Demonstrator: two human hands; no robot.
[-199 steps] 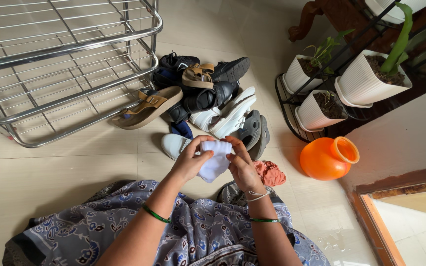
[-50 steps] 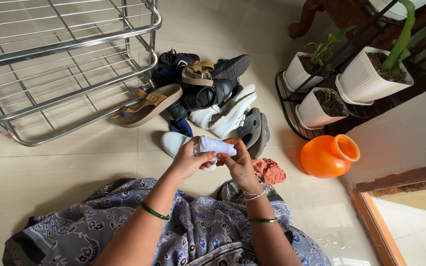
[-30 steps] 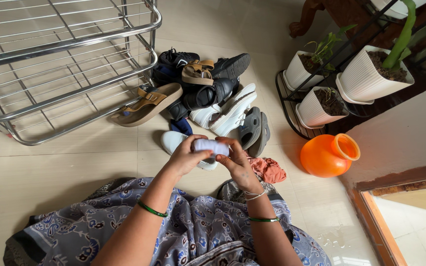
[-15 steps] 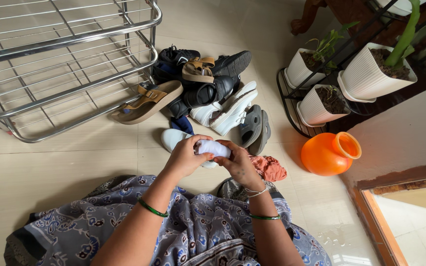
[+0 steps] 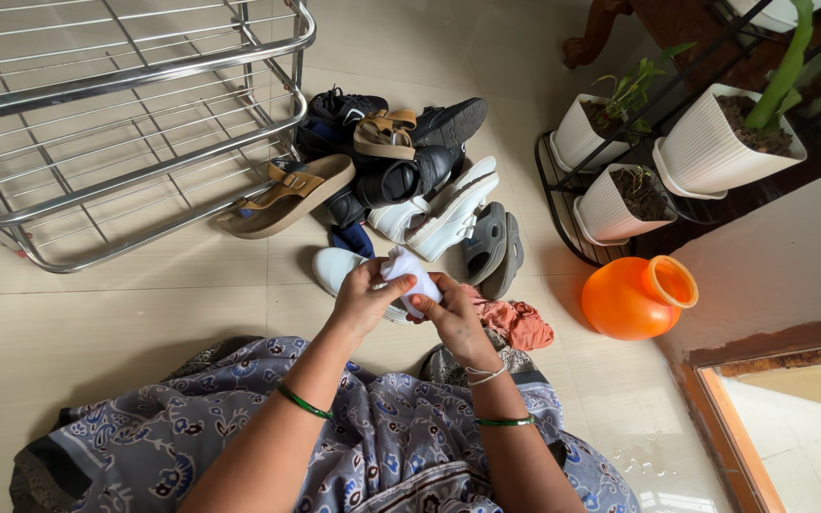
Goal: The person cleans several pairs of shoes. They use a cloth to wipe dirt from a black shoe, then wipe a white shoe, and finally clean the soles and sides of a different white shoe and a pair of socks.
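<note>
Both your hands pinch a small white cloth.
Your left hand and right hand have fingers clamped on the white cloth, held above a white shoe, near the shoe pile; an orange pot sits right.

Rack: polished metal wire, glossy. Floor: smooth tile with a slight sheen. White cloth: soft matt fabric. Orange pot: smooth, semi-gloss. Planters: ribbed white, matt. Black shoe: shiny leather-like surface. Sandal: matt tan footbed.
</note>
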